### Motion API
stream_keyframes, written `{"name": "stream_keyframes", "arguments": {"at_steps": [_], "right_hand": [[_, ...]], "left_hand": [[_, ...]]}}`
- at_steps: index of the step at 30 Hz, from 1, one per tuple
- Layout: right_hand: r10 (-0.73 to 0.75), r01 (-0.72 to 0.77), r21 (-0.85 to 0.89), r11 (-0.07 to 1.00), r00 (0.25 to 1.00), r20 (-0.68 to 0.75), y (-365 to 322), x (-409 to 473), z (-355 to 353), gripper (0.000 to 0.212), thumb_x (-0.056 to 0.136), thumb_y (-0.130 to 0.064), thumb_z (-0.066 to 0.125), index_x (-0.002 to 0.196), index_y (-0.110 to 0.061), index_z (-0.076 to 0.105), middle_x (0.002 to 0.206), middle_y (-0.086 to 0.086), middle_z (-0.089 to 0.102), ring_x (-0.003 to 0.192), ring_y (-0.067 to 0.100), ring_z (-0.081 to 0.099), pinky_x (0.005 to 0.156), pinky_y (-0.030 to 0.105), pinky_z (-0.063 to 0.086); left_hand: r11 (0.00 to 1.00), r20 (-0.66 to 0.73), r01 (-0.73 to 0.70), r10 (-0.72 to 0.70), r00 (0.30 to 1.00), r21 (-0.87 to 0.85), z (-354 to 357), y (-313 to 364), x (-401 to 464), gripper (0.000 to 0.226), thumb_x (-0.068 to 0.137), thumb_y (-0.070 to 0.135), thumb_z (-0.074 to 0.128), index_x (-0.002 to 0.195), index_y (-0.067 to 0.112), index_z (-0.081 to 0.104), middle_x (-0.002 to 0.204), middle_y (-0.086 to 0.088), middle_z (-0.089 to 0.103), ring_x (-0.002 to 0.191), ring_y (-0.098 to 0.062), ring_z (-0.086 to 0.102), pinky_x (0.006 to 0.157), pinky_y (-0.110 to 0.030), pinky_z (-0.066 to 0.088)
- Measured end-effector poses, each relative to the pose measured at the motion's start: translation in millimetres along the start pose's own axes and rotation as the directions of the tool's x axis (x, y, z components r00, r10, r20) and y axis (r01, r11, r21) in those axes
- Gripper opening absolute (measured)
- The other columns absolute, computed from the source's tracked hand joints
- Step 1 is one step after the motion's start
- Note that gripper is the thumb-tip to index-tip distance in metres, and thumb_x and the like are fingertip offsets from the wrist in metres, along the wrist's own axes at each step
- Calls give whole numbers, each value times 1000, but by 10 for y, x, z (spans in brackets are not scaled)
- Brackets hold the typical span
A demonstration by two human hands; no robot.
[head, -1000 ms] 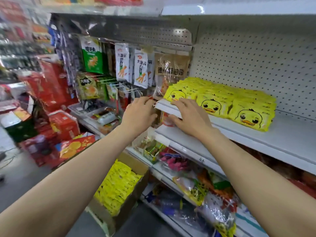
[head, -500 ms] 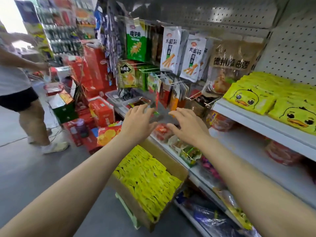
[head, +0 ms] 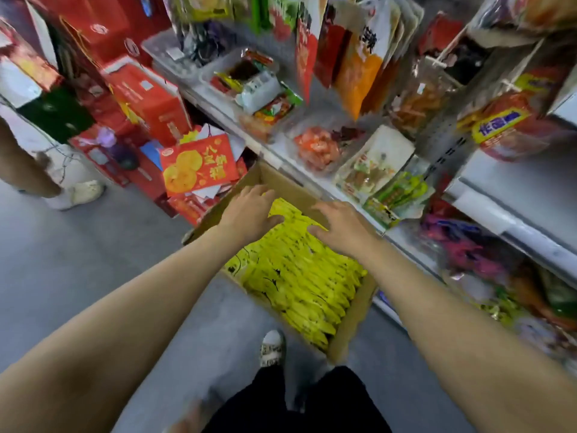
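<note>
moved: both hands dropped from the upper shelf w/ the duck packets (1 s ago) down to the box on the floor; cam tilted down too, so that shelf row is out of view now.
task thing: yellow packets (head: 296,276), packed tight in rows inside an open cardboard box (head: 351,326) on the floor (head: 78,260), just beside the bottom of the shelves (head: 487,207).
done: judging by the earlier frames, a row of the same packets is already on the shelf.
left: box looks near full, so most of the stock prob. has yet to go up; next batch not picked yet.
step: reach-in for another handful, imo.
left hand (head: 249,210): over the far-left end of the box, palm down, fingers spread & relaxed, holds nothing.
right hand (head: 340,225): over the far-right end, palm down, fingers spread, thumb pointing in toward the left hand, holds nothing.
contact: can't tell if the fingertips touch the packets yet; motion blur.
arms: left arm (head: 140,307) & right arm (head: 452,323) both stretched fwd and down, hands near each other but apart.
other: red gift boxes (head: 146,101) stacked left of the box; own shoe (head: 272,348) at its near end; another person's leg (head: 18,164) at the left edge.
</note>
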State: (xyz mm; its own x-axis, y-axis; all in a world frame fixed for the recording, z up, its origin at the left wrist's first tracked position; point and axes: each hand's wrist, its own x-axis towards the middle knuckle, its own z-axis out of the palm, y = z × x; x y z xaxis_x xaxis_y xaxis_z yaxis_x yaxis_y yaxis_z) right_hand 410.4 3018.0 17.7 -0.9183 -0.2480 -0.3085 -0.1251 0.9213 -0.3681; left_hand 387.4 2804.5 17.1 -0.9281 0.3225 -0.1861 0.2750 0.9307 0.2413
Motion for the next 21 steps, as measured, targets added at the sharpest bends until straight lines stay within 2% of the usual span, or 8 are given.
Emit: {"name": "stream_keyframes", "arguments": {"at_steps": [2,4,7,10,14,18,21], "right_hand": [[62,-68,43,997,992,113,112,60,320,50,91,-40,65,134,-17,54,138,9,54,132,29,44,105,34,31],[128,-138,36,990,972,197,239,86,629,51,87,-48,66,131,-25,56,134,8,57,128,29,49,102,39,41],[206,-229,29,973,916,343,396,76,1046,52,85,-51,67,131,-32,54,135,7,55,126,28,51,97,42,46],[214,-268,70,961,878,427,520,116,1424,50,83,-50,70,128,-32,57,133,7,58,120,29,56,92,42,49],[205,-335,195,922,849,487,576,297,1830,46,82,-41,75,124,-28,62,124,3,64,113,24,61,90,35,50],[181,-374,300,878,838,515,496,524,2175,47,83,-36,76,125,-21,63,123,3,66,112,21,61,93,33,50],[194,-388,281,878,824,533,443,655,2417,53,82,-39,77,128,-20,61,131,5,62,118,25,59,96,36,49]], "left_hand": [[998,136,0,8,991,-61,334,-113,59,61,87,50,63,138,21,47,137,-11,50,126,-36,45,102,-47,40],[993,274,15,18,962,-120,672,-206,98,63,85,48,66,139,21,46,135,-14,51,126,-37,46,103,-45,39],[982,443,88,-5,897,-168,1107,-328,104,63,85,45,68,140,23,47,135,-17,51,129,-36,43,103,-42,39],[974,566,144,-21,824,-174,1475,-430,129,59,86,43,68,139,23,48,135,-16,52,126,-34,46,98,-40,40],[956,654,239,-71,753,-171,1844,-584,208,52,87,42,67,133,21,53,127,-13,59,115,-31,55,88,-33,43],[940,679,302,-119,724,-158,2063,-713,223,51,85,41,69,130,19,56,126,-12,60,118,-30,53,91,-32,41],[921,690,344,-129,713,-184,2167,-789,222,50,84,40,71,128,20,58,126,-9,61,118,-28,54,94,-31,42]]}}
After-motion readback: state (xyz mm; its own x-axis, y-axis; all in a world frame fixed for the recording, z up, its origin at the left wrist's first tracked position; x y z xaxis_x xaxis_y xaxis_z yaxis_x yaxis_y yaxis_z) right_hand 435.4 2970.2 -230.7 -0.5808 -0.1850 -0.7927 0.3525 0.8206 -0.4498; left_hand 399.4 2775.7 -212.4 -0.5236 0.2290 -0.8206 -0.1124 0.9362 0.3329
